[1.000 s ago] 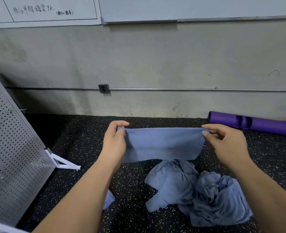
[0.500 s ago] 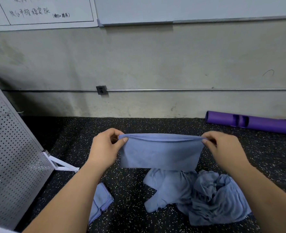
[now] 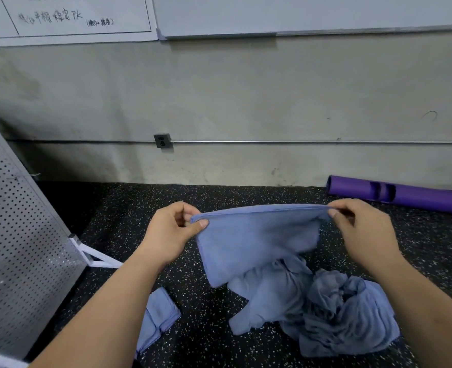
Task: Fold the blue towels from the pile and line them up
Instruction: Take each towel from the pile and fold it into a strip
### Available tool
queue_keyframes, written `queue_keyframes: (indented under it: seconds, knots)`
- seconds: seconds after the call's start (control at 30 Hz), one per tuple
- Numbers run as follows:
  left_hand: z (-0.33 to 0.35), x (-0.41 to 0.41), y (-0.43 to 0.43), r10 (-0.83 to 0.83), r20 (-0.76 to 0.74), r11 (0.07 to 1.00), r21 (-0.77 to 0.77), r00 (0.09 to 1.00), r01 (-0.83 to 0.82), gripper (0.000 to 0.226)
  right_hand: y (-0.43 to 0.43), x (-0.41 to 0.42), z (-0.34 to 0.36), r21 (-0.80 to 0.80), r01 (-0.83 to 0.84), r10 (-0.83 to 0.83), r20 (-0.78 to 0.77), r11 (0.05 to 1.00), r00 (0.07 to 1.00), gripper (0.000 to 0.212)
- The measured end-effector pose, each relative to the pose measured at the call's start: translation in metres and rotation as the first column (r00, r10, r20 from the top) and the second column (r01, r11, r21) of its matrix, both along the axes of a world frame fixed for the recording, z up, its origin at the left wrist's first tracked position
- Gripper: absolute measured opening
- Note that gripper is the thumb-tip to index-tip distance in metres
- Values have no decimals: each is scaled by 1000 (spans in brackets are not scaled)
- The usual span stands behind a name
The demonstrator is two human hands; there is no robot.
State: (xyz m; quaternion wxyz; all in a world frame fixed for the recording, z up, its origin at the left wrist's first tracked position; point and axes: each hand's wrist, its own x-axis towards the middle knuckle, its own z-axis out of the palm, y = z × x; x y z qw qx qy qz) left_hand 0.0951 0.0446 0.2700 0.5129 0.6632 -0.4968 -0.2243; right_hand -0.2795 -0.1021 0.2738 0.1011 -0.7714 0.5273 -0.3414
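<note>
1. Black speckled floor [image 3: 129, 213] fills the lower half and runs back to a pale grey wall [image 3: 246, 88].
2. Dead centre on that floor sits the crumpled pile [image 3: 339, 314] of blue towels, and that's our landmark.
3. Right above the pile, one blue towel [image 3: 256, 240] is up in the air, doubled over. Its top edge is stretched almost level between two hands and its lower part hangs towards the heap. Whether it brushes the pile, I cannot tell.
4. The left hand [image 3: 166, 235] has the towel's left top corner. Its fingers [image 3: 201, 223] pinch the cloth, thumb on the near side, the others curled behind.
5. The right hand [image 3: 362, 235] has the right top corner, with its thumb and forefinger nipped on the edge and the rest loosely bent.
6. Left of the pile, apart from it, a folded towel [image 3: 158, 317] lies flat on the floor, partly hidden by the left forearm.
7. Behind the pile and off to its right, a purple tube [image 3: 418, 197] lies along the foot of the wall.
8. Far left of the pile, a grey perforated panel [image 3: 15, 235] leans on a white foot [image 3: 97, 258].
9. Above the pile on the wall are a dark socket [image 3: 162, 140] and a thin metal pipe [image 3: 299, 142] running sideways from it.
10. Higher up is a whiteboard [image 3: 299, 11], and beside it a paper sheet [image 3: 60, 17] with handwriting.
</note>
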Motion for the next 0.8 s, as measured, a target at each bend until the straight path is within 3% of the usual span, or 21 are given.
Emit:
queue_keyframes:
  seconds: [0.1, 0.2, 0.33, 0.4, 0.6, 0.8]
  knots:
    - [-3, 1, -2, 9, 54, 1000, 15, 999, -10, 10, -1, 4, 0, 54, -1, 7, -112, 999, 994, 10]
    - [-4, 4, -2, 47, 156, 998, 26, 987, -52, 7, -1, 3, -1, 15, 51, -50, -43, 999, 998, 9]
    - [-4, 4, -3, 94, 230, 990, 78, 969, -115, 11, -1, 7, -2, 137, 31, -22, -69, 990, 997, 14]
    - [-5, 3, -4, 131, 186, 986, 75, 974, -147, 10, 0, 8, -4, 141, 27, -29, 12, 990, 1000, 8]
    - [1, -10, -5, 237, -189, 970, -17, 953, -244, 7, 3, 17, -1, 219, -66, 20, 203, 973, 979, 9]
    - [11, -31, -9, 233, -175, 940, -212, 957, -268, 12, 34, 39, 22, 83, -36, -14, 536, 996, 844, 11]
